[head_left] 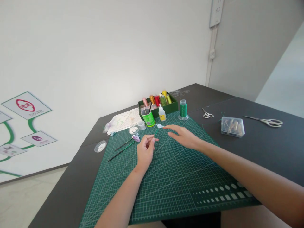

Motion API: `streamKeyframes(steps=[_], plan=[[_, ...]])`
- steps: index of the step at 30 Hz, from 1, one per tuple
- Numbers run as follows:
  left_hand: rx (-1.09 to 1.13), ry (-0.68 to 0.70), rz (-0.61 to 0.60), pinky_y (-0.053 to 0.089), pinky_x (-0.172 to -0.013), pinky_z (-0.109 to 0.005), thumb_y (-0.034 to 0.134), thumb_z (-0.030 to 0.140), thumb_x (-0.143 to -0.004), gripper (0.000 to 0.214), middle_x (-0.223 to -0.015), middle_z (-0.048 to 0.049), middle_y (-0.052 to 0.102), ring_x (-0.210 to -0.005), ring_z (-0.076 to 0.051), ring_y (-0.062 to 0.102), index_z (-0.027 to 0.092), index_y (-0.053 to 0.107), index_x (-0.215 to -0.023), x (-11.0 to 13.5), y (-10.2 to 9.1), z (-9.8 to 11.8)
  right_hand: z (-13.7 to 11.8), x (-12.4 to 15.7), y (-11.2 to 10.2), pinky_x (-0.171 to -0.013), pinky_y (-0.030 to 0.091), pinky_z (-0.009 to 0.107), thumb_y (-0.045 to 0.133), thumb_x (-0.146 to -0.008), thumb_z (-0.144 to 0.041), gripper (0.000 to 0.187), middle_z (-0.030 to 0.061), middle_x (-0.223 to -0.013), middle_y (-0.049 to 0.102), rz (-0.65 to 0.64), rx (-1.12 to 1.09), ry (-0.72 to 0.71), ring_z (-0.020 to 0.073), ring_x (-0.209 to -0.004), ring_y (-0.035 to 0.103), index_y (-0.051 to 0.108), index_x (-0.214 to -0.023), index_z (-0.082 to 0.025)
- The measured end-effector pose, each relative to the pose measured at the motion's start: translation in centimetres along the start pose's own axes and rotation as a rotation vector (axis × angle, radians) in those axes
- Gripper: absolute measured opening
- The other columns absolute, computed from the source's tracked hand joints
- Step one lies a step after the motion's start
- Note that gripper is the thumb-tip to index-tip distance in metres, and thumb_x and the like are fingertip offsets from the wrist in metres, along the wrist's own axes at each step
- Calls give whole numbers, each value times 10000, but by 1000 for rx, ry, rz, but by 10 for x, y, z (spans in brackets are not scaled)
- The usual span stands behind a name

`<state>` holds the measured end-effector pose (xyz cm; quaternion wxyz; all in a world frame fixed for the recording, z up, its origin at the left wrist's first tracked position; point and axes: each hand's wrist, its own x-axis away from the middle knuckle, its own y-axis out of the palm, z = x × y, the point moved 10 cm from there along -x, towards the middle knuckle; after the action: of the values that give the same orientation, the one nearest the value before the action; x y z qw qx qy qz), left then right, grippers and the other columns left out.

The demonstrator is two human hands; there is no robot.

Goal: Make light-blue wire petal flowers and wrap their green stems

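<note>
My left hand is closed, its thumb and fingertips pinching a thin green stem over the cutting mat. At the stem's upper end is a small pale blue-white flower. My right hand has its fingers stretched out, the index fingertip at the flower's right edge; whether it presses on the petals is too small to tell. Left of my left hand lies a purple and white flower on a green stem, beside dark thin sticks.
The green cutting mat covers the dark table's middle. Behind stand a green can, a glue bottle, a thread spool and a box of coloured spools. At right are scissors and a clear case.
</note>
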<state>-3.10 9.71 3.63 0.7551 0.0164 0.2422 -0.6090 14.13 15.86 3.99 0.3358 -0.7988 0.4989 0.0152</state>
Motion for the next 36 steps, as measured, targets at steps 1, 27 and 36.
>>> streamKeyframes(steps=[1, 27, 36], plan=[[6, -1, -25, 473, -545, -239, 614, 368, -919, 218, -855, -70, 759, -550, -122, 579, 184, 672, -1020, 2, 5, 1, -3, 2, 17, -1107, 399, 486, 530, -927, -339, 367, 79, -1316, 642, -68, -187, 26, 276, -1291, 534, 648, -1267, -268], [-419, -40, -380, 484, -681, -258, 593, 253, -913, 124, -876, 13, 786, -659, -154, 689, 237, 716, -913, 9, 34, -12, -36, 14, 20, -789, 534, 324, 558, -921, -393, 311, 20, -912, 785, -146, -195, -1, 220, -879, 705, 808, -938, -209], [-497, 63, -556, 461, -698, -251, 610, 274, -931, 150, -885, 43, 782, -758, -154, 704, 263, 760, -929, 30, 61, 6, -16, 2, -9, -988, 519, 401, 569, -905, -422, 336, 60, -1080, 777, -4, -218, 46, 264, -1092, 697, 799, -1001, -198]])
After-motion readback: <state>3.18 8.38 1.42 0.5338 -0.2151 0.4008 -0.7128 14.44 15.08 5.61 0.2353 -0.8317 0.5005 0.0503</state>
